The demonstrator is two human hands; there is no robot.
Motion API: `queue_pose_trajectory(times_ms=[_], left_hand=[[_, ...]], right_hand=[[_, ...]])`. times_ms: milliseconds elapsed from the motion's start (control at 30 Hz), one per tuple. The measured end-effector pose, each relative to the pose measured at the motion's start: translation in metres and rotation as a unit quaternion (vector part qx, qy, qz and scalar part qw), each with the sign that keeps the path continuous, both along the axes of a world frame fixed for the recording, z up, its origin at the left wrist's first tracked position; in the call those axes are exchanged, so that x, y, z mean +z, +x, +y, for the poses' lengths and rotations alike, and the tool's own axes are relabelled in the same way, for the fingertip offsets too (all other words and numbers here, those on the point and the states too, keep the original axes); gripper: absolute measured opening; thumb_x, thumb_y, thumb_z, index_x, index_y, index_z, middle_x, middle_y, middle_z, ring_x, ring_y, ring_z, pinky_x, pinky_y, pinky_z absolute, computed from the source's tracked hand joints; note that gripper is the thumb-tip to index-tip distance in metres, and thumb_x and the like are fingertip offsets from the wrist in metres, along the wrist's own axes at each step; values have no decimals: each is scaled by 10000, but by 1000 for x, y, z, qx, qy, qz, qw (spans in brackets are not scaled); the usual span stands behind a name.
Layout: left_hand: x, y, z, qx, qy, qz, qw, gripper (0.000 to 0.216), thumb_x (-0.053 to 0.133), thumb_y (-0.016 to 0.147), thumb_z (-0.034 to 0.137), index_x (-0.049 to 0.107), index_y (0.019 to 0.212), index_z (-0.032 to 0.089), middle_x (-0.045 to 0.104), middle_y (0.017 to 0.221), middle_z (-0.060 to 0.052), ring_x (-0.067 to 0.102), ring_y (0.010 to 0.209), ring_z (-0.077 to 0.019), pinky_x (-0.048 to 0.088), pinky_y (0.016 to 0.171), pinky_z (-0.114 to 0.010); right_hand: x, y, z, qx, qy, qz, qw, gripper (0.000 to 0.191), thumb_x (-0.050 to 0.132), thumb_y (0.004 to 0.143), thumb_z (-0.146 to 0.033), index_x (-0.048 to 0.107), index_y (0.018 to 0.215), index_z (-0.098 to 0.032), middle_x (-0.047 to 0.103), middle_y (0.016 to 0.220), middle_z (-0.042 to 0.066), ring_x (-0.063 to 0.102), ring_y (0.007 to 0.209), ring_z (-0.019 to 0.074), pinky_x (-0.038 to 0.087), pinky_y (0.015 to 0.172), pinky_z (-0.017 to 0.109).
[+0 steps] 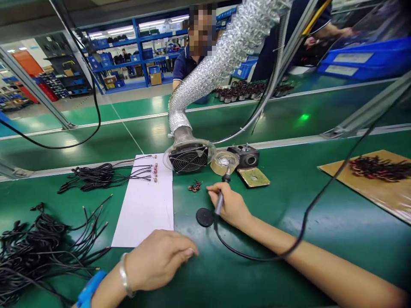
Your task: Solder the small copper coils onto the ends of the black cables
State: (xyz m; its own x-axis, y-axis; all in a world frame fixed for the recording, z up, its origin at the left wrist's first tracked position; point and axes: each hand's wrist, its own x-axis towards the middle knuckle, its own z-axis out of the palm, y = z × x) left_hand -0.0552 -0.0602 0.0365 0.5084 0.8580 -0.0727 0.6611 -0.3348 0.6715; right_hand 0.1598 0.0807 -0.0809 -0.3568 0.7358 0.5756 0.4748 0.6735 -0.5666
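My right hand (233,205) is closed around a soldering iron (219,202). Its tip reaches into a round yellowish container (221,163) with shiny silvery material inside. Low over the front of the bench, my left hand (160,259) has thumb and forefinger pressed together; whatever they may pinch is too small or hidden. A white paper sheet (146,214) lies beyond it, with small parts (156,170) on cable ends along the upper right. Between sheet and right hand sit a little heap of reddish-black wired parts (194,186) and a black disc (204,217).
A fume extractor fan (189,159) on a silver duct (205,72) stands behind. Beside the container are an iron stand (248,157) and yellow sponge (254,177). Black cables (35,252) lie left, a brown board (362,184) right. The iron's cord (300,235) crosses my right forearm. A person sits opposite.
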Motion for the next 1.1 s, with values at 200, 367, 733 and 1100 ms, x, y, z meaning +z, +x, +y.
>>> queue_pose_trajectory(times_ms=[200, 367, 733, 1100], left_hand=[[-23, 49, 37, 80, -87, -9, 993, 309, 419, 970, 258, 724, 922, 245, 706, 748, 25, 632, 681, -138, 425, 637, -215], [-37, 36, 41, 170, -104, -32, 979, 347, 390, 974, 314, 694, 858, 197, 612, 641, 20, 560, 618, -139, 369, 601, -235], [-47, 38, 27, 199, -43, 61, 977, 284, 385, 947, 239, 600, 1131, 213, 732, 920, -40, 691, 787, -227, 487, 679, -335], [-54, 39, 18, 164, -2, 64, 984, 368, 402, 939, 185, 500, 1293, 175, 726, 1124, -84, 730, 903, -215, 597, 764, -336]], right_hand=[[-8, -25, 32, 19, -23, -15, 999, 236, 540, 780, -146, 469, 999, -197, 685, 917, 96, 670, 769, 225, 546, 676, 344], [-10, -30, 41, 48, -28, -11, 998, 269, 537, 760, -102, 462, 988, -224, 688, 950, 67, 650, 790, 202, 530, 690, 312], [7, 6, -43, 108, -29, 31, 993, 188, 559, 870, -135, 457, 988, -240, 683, 909, 34, 662, 790, 168, 548, 710, 295], [16, 8, -47, 164, -95, 39, 981, 256, 534, 850, -70, 468, 1057, -206, 696, 960, 70, 650, 818, 195, 555, 765, 360]])
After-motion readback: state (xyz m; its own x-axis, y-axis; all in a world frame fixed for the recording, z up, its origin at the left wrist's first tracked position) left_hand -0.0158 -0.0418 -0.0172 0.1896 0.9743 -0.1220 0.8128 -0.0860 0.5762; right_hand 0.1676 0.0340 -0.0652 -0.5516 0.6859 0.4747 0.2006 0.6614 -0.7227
